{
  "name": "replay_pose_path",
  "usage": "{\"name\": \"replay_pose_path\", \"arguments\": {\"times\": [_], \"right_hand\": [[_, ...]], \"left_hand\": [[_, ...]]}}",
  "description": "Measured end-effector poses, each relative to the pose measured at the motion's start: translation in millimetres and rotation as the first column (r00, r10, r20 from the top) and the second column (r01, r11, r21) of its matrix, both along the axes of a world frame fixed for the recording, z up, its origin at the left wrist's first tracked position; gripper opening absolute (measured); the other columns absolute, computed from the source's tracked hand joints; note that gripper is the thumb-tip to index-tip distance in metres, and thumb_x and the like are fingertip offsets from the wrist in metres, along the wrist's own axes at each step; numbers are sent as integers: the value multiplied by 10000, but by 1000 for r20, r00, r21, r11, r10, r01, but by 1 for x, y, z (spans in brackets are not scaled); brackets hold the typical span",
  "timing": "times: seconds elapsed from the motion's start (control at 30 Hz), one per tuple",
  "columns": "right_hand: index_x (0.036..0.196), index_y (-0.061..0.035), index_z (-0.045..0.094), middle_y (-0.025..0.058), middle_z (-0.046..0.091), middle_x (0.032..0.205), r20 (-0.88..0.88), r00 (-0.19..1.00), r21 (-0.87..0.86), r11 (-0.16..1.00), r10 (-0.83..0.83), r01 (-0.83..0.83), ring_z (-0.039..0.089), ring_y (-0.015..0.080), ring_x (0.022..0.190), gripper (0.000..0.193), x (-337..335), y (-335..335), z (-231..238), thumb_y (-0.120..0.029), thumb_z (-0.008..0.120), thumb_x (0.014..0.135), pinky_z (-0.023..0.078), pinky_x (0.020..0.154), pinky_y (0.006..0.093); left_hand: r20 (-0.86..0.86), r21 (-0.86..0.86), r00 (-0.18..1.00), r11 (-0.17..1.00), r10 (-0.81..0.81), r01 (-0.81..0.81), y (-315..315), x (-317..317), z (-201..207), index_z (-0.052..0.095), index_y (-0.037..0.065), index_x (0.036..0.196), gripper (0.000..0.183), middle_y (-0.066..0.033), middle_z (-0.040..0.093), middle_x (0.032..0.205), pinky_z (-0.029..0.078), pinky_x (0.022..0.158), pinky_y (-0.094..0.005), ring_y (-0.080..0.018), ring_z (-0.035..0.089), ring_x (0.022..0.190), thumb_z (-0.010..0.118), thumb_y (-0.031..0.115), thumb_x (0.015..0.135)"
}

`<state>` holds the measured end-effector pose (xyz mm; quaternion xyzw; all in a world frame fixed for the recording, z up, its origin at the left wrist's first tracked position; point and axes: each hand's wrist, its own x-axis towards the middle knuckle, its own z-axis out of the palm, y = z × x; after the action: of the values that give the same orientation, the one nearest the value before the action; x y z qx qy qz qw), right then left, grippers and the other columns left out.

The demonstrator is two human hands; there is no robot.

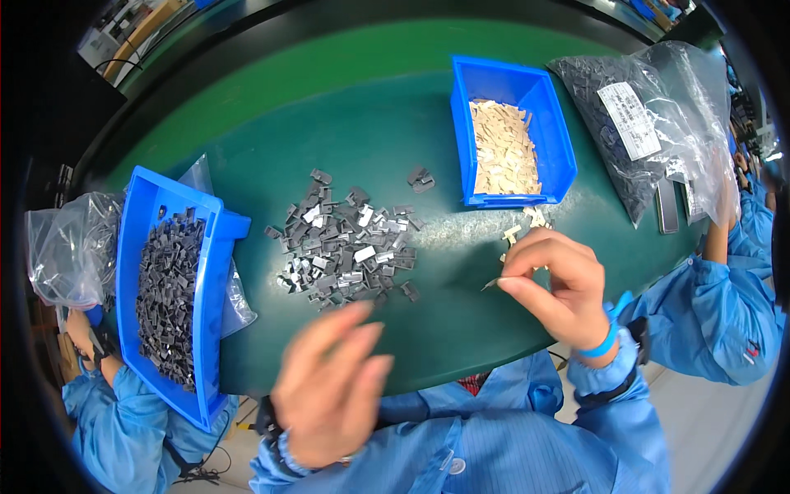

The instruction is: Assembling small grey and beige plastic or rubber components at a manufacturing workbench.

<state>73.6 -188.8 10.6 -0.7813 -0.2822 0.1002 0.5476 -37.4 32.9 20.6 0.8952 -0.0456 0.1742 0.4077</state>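
Right hand (559, 284) pinches a small metal clip (491, 284); left hand (329, 379) blurred, fingers loose, empty

Open lane: bare green worktop (370, 123) across the far side and in the strip between the grey clip pile (346, 243) and the right hand (553, 284). Obstacles: blue bin of dark parts (169, 288) at left, blue bin of tan pieces (506, 136) far right of centre, clear bag of dark parts (650, 123) beyond it. The left hand (329, 383) hangs blurred over the near edge.
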Motion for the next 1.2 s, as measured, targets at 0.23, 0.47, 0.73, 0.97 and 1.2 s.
{"name": "replay_pose_path", "arguments": {"times": [0.23, 0.47, 0.73, 0.97, 1.2], "right_hand": [[887, 26, 523, 98, 529, 891, -321, 947, 729, 647, 31, 226, 494, 127, 805, 90, -43, 69, -22, 34, 566, 808, 406, 732, 243], [852, 24, 546, 78, 525, 862, -423, 903, 718, 637, 78, 281, 473, 103, 786, 58, -54, 80, -25, 17, 581, 807, 385, 705, 221], [845, 3, 602, 83, 558, 811, -97, 988, 437, 886, -124, 154, 499, 132, 648, 120, -40, 53, -16, -18, 653, 738, 408, 566, 239], [786, -56, 599, 49, 529, 760, 381, 923, 1, 999, 44, -48, 520, 208, 684, 148, -32, 43, -5, -81, 676, 663, 379, 660, 327], [791, -56, 605, 48, 539, 778, -34, 999, 215, 976, -34, 41, 522, 193, 653, 128, -38, 44, -17, -64, 664, 678, 383, 631, 315]], "left_hand": [[-6, -676, 997, 735, -72, 49, -40, 21, -27, 580, -59, 1051, 289, -208, 524, 1161, 434, 863, -318, -258, 557, 1011, 616, 57, 789], [48, -770, 999, 637, 22, 23, -43, 18, -32, 599, -64, 1000, 203, -203, 577, 1072, 449, 839, -317, -249, 569, 986, 554, 55, 841], [-129, -850, 988, 522, -79, -69, -30, 16, -21, 615, -60, 912, 127, -131, 630, 897, 490, 666, -226, -133, 602, 764, 592, -32, 790], [-295, -782, 915, 620, -275, -66, -26, 11, -27, 636, -30, 917, 156, -88, 626, 831, 499, 688, -230, -123, 602, 758, 607, -42, 763], [-252, -851, 928, 520, -275, -77, -25, 13, -29, 630, -45, 885, 106, -87, 616, 800, 462, 619, -214, -109, 578, 707, 610, -20, 785]]}}
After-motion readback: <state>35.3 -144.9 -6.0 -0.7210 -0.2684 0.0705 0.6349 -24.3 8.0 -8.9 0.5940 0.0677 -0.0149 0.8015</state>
